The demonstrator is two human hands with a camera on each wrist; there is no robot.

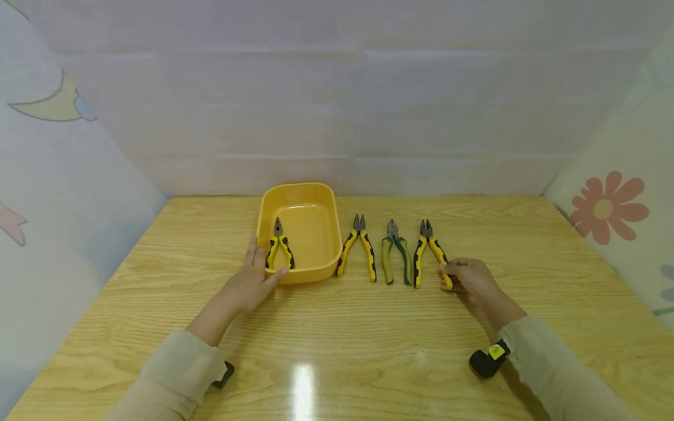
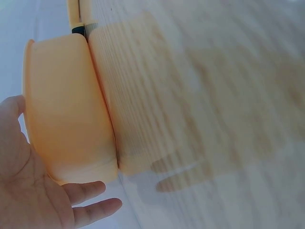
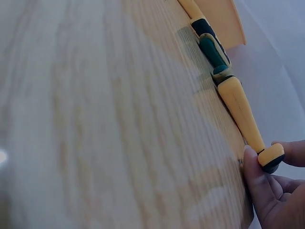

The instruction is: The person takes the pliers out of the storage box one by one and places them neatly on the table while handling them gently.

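Observation:
My left hand [image 1: 251, 286] rests at the near left corner of a yellow plastic bin [image 1: 316, 275], thumb at the front rim and fingers extended along the outer side. Inside the bin lie long-nose pliers [image 1: 278, 228] with yellow and black handles, jaws pointing away from me. At the right, the thumb and fingers of my right hand [image 1: 474, 280] pinch the end of the right handle of yellow-and-black combination pliers [image 1: 425, 230]. These pliers lie with their handles spread. In the right wrist view the pinched handle [image 3: 241, 114] shows close up, its end between thumb and fingers.
Between the bin and the held pliers lie another yellow-and-black pair of pliers [image 1: 359, 224], close to the bin, and green-handled pliers [image 1: 387, 260]. All are on a wooden table [image 1: 337, 345]. A pale wall covering [image 1: 368, 117] rises behind the table's far edge.

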